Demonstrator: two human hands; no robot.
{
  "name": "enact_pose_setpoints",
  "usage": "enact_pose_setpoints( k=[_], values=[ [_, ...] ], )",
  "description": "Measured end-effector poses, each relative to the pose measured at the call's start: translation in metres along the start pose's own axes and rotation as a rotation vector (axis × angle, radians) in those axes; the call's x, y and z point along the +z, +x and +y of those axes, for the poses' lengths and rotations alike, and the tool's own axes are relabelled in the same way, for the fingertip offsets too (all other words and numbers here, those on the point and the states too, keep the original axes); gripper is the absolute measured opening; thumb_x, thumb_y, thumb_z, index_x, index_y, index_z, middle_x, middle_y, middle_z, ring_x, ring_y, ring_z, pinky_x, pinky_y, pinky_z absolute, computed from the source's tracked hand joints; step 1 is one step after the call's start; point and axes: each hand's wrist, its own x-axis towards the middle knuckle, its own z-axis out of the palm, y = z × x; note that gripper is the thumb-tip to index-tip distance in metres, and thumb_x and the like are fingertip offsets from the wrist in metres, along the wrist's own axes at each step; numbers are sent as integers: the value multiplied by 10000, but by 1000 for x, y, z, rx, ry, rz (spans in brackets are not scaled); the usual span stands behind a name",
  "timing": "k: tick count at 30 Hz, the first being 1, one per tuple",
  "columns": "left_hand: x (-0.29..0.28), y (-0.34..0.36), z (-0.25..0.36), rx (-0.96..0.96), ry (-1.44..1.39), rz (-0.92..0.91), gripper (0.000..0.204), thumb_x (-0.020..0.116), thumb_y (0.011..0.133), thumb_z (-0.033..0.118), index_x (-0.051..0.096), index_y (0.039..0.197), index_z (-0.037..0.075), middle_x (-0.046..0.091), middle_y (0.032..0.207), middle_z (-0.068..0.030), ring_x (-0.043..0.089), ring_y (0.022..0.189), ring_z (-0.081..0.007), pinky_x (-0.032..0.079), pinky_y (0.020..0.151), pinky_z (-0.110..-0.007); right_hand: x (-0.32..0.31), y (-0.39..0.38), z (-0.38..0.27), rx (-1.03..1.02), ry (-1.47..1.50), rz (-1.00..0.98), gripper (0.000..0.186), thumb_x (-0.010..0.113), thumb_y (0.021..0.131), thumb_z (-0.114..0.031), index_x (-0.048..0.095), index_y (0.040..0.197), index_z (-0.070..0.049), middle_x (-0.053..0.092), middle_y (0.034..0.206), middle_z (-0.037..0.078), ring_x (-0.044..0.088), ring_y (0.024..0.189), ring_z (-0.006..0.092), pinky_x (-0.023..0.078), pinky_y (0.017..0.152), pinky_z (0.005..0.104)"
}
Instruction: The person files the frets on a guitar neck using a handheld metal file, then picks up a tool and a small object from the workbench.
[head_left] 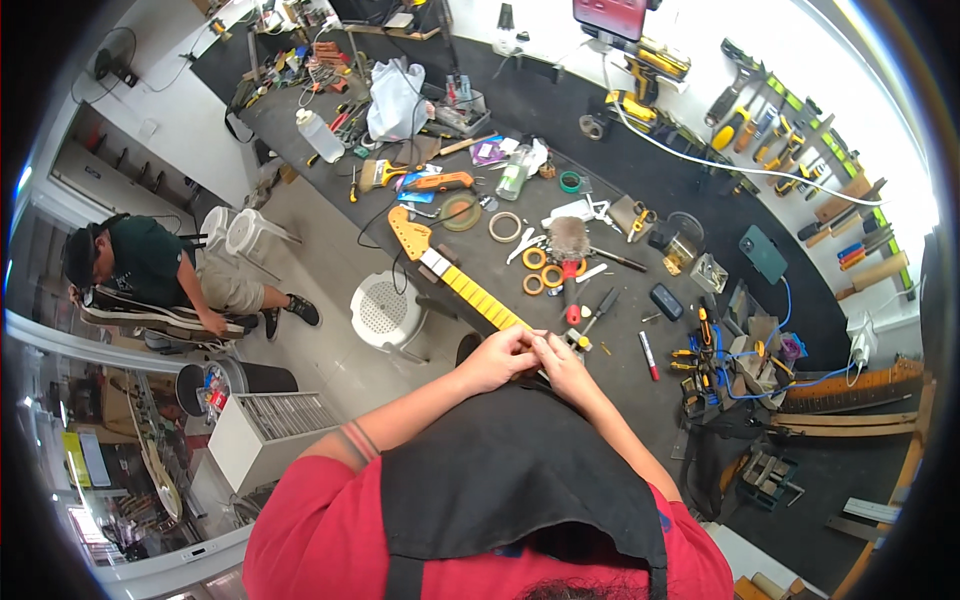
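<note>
An orange guitar neck [480, 297] lies diagonally along the near edge of the bench, its headstock [408, 232] toward the far left. Yellow covers the fretboard between the frets, and a white piece [436, 262] sits by the nut end. Over the neck's near end, my left hand [497, 360] and my right hand [562, 366] meet with thumbs and fingers pinched together. Whatever they pinch is too small or hidden to make out. Just beyond my right hand are a small metal tool [578, 340] and a red-handled brush [571, 290].
Tape rolls [504, 227], a marker [650, 356] and a clear bottle [515, 172] lie on the dark bench [625, 400]. A tool holder [708, 365] stands at right. Left of the bench are a white stool [386, 308] and a seated person [150, 270] holding a guitar-shaped case.
</note>
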Motion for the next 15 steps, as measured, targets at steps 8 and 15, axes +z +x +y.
enact_pose_setpoints(
  k=[8, 15],
  values=[
    [-51, 27, 36, 108, 771, -332, 388, 661, 1092, 390, 721, 1140, 9, 774, 999, -159, 753, 957, -297, 572, 851, -432, 5, 31, 15, 4, -94, 292, 286, 508, 1192, -259, 640, 1243, -10, 705, 1050, 91, 689, 981, 145, 579, 873, 319],
    [-222, 117, 71, 205, 831, 12, 282, 727, 1006, 305, 762, 1110, 45, 786, 1045, -193, 754, 1003, -380, 581, 888, -466, 40, 51, 12, 308, 145, 700, 275, 481, 1197, -321, 567, 1195, -60, 439, 711, -31, 379, 479, 75, 364, 442, 286]
  ],
)
